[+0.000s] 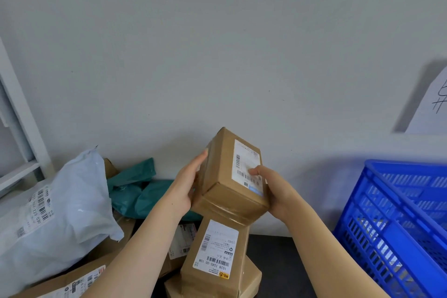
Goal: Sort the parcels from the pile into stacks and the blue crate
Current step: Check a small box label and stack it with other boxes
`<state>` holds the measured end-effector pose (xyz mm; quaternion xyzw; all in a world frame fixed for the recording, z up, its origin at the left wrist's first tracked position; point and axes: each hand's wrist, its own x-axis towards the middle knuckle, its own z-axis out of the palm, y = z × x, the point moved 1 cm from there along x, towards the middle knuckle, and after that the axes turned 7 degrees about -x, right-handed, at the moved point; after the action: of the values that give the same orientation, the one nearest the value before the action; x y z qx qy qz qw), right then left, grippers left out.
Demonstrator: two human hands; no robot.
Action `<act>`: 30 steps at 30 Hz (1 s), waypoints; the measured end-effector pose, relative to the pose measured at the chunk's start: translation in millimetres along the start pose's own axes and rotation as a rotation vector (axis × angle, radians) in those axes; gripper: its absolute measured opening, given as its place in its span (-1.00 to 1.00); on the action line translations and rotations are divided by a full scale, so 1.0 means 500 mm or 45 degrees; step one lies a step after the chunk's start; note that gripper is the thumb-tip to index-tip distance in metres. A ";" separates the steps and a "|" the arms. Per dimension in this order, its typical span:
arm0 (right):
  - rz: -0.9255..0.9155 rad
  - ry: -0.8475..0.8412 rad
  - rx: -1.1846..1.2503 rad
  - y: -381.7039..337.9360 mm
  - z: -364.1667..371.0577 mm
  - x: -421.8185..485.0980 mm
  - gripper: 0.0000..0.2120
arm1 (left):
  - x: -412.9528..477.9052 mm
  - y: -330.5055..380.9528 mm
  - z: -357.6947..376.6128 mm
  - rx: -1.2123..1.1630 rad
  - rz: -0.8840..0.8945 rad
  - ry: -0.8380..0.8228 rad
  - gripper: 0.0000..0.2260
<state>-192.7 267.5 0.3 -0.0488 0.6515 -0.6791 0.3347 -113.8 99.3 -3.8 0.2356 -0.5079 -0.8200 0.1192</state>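
Where the held box (227, 174) is: dead centre, up in the air, tilted with its white shipping label turned to about 2 o'clock, between both hands.
Left hand (189, 185): clamps the box from its 9 o'clock side, one digit lying straight up the cardboard, the rest tucked behind where the camera can't see them.
Right hand (274, 191): grips from 4 o'clock, thumb pressed down on the label, fingers wrapped round the far side and underneath.
Stack (215, 256): right at 6 o'clock of the held box, a labelled brown box on top of another brown box (252, 279), both on the dark floor (285, 261). Whether the held box touches the top one, can't tell.
Pile: off at 8 o'clock, a big white mailer bag (60, 210) slumped over cardboard boxes (72, 280), with teal poly bags (135, 189) behind it against the wall.
Blue crate (396, 203): out at 4 o'clock, well apart from the held box, something labelled visible through its slats.
Wall stuff: white shelf frame (21, 133) at 9 o'clock, paper sheet (433, 104) with scribbles at 3 o'clock.
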 end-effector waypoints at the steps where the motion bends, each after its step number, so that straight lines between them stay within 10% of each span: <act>1: 0.008 0.014 -0.015 0.002 0.000 -0.002 -0.77 | 0.000 0.000 0.000 0.003 -0.018 0.015 -0.68; 9: 0.011 0.255 -0.420 -0.019 0.027 -0.019 -0.91 | -0.008 -0.004 0.003 0.047 0.074 0.016 -0.83; 20: 0.048 0.084 -0.518 -0.009 0.032 -0.013 -0.38 | -0.014 -0.006 0.023 0.207 0.152 -0.004 -0.80; 30: -0.063 0.121 -0.463 0.000 0.031 -0.012 -0.53 | -0.025 -0.005 0.031 0.268 0.255 -0.034 -0.83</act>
<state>-180.4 257.1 4.7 -0.0922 0.7772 -0.5597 0.2723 -110.6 118.1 2.9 0.1841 -0.6136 -0.7492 0.1682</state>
